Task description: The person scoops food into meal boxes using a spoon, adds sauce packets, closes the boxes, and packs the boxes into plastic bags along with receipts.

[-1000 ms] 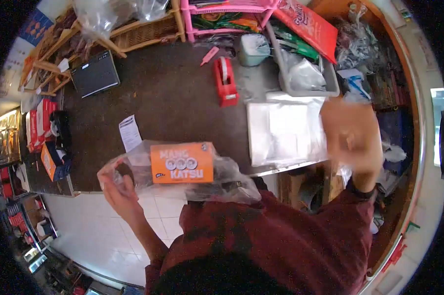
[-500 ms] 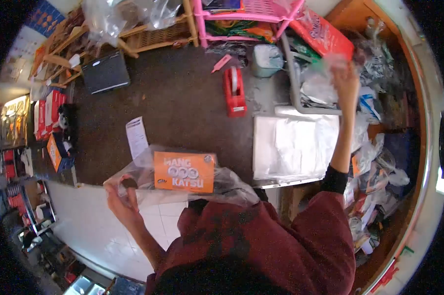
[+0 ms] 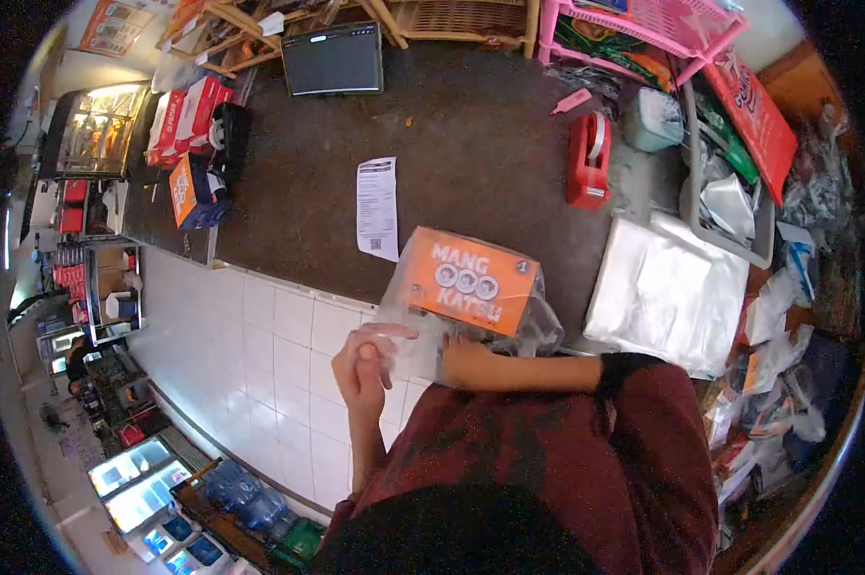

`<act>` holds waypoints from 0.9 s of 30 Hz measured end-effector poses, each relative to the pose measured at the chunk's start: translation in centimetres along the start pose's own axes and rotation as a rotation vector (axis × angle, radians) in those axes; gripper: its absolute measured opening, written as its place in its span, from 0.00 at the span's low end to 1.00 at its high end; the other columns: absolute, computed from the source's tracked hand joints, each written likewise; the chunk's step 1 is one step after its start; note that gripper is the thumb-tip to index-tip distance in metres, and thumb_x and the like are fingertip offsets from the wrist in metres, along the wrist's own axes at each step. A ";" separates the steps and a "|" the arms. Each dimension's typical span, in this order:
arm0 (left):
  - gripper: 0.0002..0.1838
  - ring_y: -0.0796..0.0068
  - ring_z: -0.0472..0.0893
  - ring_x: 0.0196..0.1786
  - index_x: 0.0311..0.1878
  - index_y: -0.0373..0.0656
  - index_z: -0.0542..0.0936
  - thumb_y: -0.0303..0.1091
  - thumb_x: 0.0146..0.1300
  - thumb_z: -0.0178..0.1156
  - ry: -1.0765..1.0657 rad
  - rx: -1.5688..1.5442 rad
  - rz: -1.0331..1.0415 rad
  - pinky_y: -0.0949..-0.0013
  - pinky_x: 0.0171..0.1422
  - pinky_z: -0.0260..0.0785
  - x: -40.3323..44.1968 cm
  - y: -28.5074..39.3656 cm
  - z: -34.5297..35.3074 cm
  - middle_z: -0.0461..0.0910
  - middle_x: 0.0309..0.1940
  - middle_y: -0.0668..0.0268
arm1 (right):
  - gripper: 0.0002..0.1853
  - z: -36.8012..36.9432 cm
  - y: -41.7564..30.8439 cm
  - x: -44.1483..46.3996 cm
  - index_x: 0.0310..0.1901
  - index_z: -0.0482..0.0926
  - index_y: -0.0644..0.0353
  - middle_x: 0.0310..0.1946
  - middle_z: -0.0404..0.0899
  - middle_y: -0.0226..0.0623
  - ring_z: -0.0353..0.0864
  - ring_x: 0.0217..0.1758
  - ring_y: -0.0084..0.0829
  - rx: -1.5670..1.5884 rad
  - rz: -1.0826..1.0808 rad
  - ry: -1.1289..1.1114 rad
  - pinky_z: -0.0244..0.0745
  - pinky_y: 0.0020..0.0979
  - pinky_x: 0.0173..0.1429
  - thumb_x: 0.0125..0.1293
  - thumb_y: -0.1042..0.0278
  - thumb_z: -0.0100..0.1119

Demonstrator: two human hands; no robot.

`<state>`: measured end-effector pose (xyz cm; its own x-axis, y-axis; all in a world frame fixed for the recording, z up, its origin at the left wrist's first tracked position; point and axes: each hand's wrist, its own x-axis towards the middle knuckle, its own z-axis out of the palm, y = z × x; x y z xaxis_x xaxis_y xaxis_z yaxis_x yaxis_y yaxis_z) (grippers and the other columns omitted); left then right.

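Just right of the frame's centre, the orange box (image 3: 476, 280) sits in a clear bag (image 3: 542, 329) at the counter's (image 3: 480, 144) edge. The left hand (image 3: 364, 366) pinches the bag; the right hand's (image 3: 471, 366) grip is hidden. A hard tug might topple the box.

right hand (image 3: 468, 364) away from basket (image 3: 729, 245), at bag (image 3: 544, 329)

Before you: dark, matte brown table (image 3: 298, 144), its near edge bordering a floor of glossy white square tiles (image 3: 270, 345). Pink plastic slatted rack (image 3: 658, 36) and tan rattan shelving (image 3: 466, 21) line the far side. To your left, a glass-fronted display cabinet (image 3: 95, 132) glows with warm yellow light.
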<state>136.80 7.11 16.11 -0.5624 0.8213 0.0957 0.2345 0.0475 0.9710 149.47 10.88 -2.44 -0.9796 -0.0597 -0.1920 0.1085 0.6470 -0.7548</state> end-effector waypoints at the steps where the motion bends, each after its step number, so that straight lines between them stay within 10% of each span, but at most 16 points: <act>1: 0.17 0.91 0.59 0.12 0.29 0.40 0.69 0.41 0.69 0.39 0.006 -0.004 -0.005 0.84 0.12 0.49 0.0 -0.2 -0.2 0.79 0.30 0.55 | 0.11 -2.2 -2.0 -1.9 0.27 0.79 0.69 0.24 0.78 0.54 0.80 0.27 0.45 -0.145 0.036 0.192 0.75 0.45 0.32 0.53 0.69 0.51; 5: 0.14 0.88 0.63 0.15 0.33 0.42 0.71 0.42 0.67 0.44 0.379 -0.131 -0.284 0.82 0.16 0.58 0.9 -0.3 -1.4 0.73 0.26 0.68 | 0.14 -19.6 -6.9 -11.6 0.30 0.80 0.58 0.24 0.78 0.41 0.81 0.30 0.41 -0.326 0.282 -0.310 0.74 0.41 0.30 0.59 0.56 0.51; 9: 0.15 0.89 0.61 0.13 0.35 0.41 0.71 0.42 0.68 0.42 0.292 -0.053 -0.140 0.83 0.14 0.53 5.2 2.2 0.1 0.71 0.22 0.69 | 0.11 -28.2 -9.1 -17.1 0.20 0.71 0.62 0.21 0.70 0.37 0.74 0.31 0.40 -0.358 0.011 0.352 0.69 0.35 0.36 0.51 0.68 0.62; 14: 0.17 0.89 0.60 0.12 0.39 0.39 0.71 0.43 0.69 0.40 0.360 -0.035 -0.132 0.83 0.11 0.49 5.8 2.8 1.9 0.75 0.24 0.64 | 0.10 -30.9 -5.7 -20.5 0.32 0.74 0.63 0.35 0.75 0.40 0.75 0.42 0.38 -0.082 -0.154 0.467 0.70 0.32 0.49 0.53 0.65 0.60; 18: 0.15 0.87 0.66 0.19 0.49 0.42 0.73 0.39 0.66 0.44 0.386 0.065 -0.162 0.85 0.17 0.54 4.3 1.0 1.6 0.74 0.45 0.65 | 0.18 -31.8 15.6 -33.9 0.41 0.75 0.65 0.40 0.76 0.47 0.75 0.43 0.45 -0.574 0.731 1.023 0.68 0.38 0.49 0.48 0.67 0.64; 20: 0.14 0.88 0.62 0.18 0.50 0.40 0.72 0.36 0.65 0.48 0.315 0.048 -0.157 0.84 0.18 0.53 4.9 2.0 2.0 0.72 0.43 0.67 | 0.26 -26.7 27.4 -43.8 0.41 0.74 0.65 0.38 0.76 0.50 0.74 0.43 0.49 -0.836 1.276 0.706 0.69 0.40 0.47 0.44 0.56 0.70; 27: 0.22 0.90 0.56 0.16 0.45 0.45 0.75 0.53 0.67 0.40 0.524 0.044 -0.251 0.84 0.17 0.46 7.2 2.8 3.8 0.70 0.23 0.74 | 0.16 -23.2 28.4 -45.0 0.36 0.74 0.67 0.32 0.75 0.53 0.74 0.37 0.52 -0.469 1.078 1.199 0.68 0.44 0.38 0.51 0.63 0.64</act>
<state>136.44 15.29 18.69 -0.9198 0.3913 -0.0293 0.0701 0.2374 0.9689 192.73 49.54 -0.67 -0.0873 0.9619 0.2593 0.9302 0.1718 -0.3245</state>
